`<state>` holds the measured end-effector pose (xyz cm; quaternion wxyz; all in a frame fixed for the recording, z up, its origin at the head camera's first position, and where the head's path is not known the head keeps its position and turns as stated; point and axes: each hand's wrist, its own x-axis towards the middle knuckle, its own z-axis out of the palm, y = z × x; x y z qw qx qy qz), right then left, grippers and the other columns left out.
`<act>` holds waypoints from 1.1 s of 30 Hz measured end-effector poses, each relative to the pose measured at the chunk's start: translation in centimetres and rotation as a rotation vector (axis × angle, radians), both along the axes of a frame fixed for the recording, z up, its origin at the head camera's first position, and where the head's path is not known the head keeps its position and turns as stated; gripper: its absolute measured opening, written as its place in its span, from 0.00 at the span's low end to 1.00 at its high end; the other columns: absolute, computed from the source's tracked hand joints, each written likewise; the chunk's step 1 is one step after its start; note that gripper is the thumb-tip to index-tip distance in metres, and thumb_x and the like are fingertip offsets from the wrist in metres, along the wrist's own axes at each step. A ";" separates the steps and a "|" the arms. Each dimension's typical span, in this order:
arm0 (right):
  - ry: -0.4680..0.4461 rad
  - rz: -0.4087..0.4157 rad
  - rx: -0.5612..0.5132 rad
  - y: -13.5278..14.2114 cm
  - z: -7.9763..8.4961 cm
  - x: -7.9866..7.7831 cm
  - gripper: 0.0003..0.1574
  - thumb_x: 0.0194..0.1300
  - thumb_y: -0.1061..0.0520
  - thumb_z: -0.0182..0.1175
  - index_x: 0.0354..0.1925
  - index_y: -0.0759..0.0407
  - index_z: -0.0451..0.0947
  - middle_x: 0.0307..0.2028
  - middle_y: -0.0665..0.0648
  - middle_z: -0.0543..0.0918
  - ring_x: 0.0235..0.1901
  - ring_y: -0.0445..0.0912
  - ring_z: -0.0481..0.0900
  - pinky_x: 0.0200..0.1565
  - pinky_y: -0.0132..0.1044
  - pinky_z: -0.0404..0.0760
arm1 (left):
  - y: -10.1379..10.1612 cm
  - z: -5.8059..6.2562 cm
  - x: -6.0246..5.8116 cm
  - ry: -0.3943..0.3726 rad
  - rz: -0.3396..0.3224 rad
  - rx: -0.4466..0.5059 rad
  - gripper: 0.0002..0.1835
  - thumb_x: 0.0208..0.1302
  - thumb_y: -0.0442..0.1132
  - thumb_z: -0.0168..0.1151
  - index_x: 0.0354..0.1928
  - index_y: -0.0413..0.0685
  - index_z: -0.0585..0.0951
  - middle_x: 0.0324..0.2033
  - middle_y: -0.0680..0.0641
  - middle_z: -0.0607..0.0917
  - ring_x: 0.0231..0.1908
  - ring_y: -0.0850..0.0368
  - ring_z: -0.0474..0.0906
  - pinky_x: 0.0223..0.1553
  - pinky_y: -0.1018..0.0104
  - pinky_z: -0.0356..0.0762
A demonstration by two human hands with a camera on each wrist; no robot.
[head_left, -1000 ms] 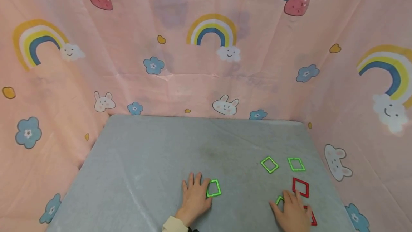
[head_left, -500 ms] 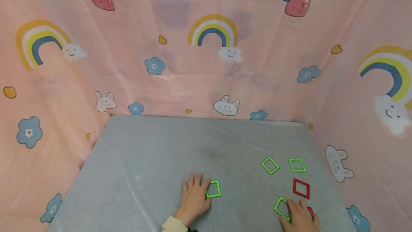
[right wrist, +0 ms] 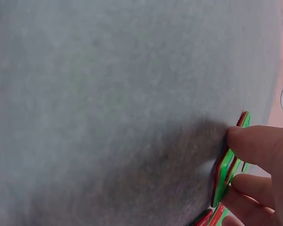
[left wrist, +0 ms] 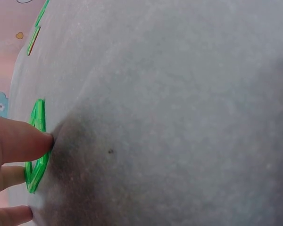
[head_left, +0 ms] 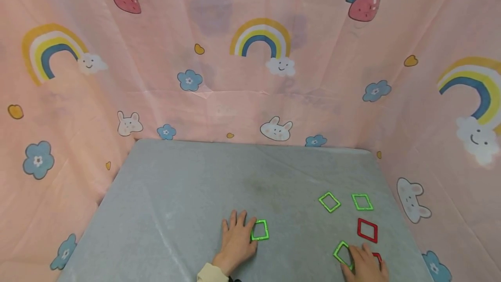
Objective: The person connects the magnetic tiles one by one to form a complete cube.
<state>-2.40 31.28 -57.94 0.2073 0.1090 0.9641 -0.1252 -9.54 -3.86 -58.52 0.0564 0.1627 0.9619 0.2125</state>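
My left hand [head_left: 236, 245] rests on the grey cloth and pinches a green hollow square magnetic tile [head_left: 267, 229] between thumb and index finger. In the left wrist view the thumb lies on the near edge of this tile [left wrist: 40, 110], with fingers beyond it. At the lower right, my right hand [head_left: 365, 264] holds another green square tile [head_left: 338, 248] by its right side. The right wrist view shows the thumb on one edge of that tile [right wrist: 220, 179] and fingers on the other. A red tile [head_left: 377, 256] lies mostly hidden behind the right hand.
Beyond the right hand lie a red tile [head_left: 358, 226] and two green tiles, one turned cornerwise [head_left: 335, 198] and one farther right [head_left: 365, 209]. Pink patterned curtains [head_left: 219, 108] hang around the back and sides of the grey-covered table [head_left: 188, 177].
My right hand has drawn back toward the near edge and now grips the green tile, which shows more fully. The upper red tile is uncovered. My left hand has stayed in place.
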 end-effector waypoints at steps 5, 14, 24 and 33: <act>0.008 -0.028 0.010 -0.6 0.5 0.0 0.46 0.60 0.35 0.63 0.59 0.71 0.71 0.58 0.72 0.73 0.64 0.70 0.59 0.56 0.75 0.54 | 0.0 0.1 0.0 -0.008 0.001 0.000 0.28 0.54 0.43 0.66 0.59 0.48 0.78 0.63 0.37 0.70 0.67 0.28 0.56 0.57 0.25 0.53; 0.091 -0.076 -0.005 -2.6 1.3 -0.3 0.44 0.62 0.37 0.61 0.58 0.73 0.71 0.56 0.73 0.73 0.65 0.71 0.59 0.57 0.74 0.56 | -0.1 0.1 0.1 0.004 -0.007 -0.008 0.27 0.55 0.44 0.66 0.59 0.49 0.78 0.62 0.37 0.71 0.67 0.29 0.57 0.57 0.25 0.54; 0.184 -0.099 -0.041 -5.3 1.3 -1.4 0.37 0.62 0.43 0.63 0.55 0.72 0.75 0.55 0.74 0.75 0.64 0.71 0.61 0.56 0.74 0.56 | 0.0 0.0 0.0 0.003 -0.016 -0.015 0.28 0.55 0.45 0.67 0.58 0.47 0.78 0.63 0.37 0.71 0.67 0.29 0.57 0.57 0.26 0.54; 0.277 -0.059 -0.083 -7.9 0.9 -2.4 0.34 0.61 0.46 0.63 0.55 0.70 0.76 0.54 0.70 0.78 0.64 0.68 0.64 0.56 0.73 0.59 | 0.0 -0.1 0.1 0.015 -0.021 -0.007 0.28 0.53 0.45 0.69 0.57 0.45 0.79 0.62 0.36 0.71 0.66 0.29 0.58 0.57 0.25 0.54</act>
